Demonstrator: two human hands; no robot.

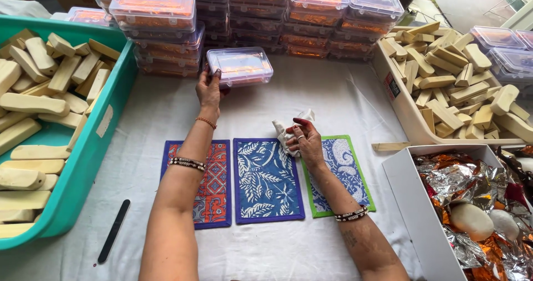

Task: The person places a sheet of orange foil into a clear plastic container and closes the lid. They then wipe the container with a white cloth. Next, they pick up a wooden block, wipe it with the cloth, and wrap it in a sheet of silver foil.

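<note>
My left hand [209,89] grips the left end of a clear plastic box [240,66] with orange contents, held just above the white cloth in front of the stacks of similar boxes [252,9]. A crumpled white cloth [285,130] is clutched in my right hand [306,142], which rests over the top of a green-edged blue patterned mat [347,175]. Beside it lie a blue leaf-print mat [266,181] and an orange and blue mat [214,186], side by side under my forearms.
A teal bin [105,120] of pale wooden blocks stands at the left. A cream tray [408,114] of similar blocks is at the right. A white box [413,203] holds foil and pale stones. A black nail file [114,231] lies at the lower left.
</note>
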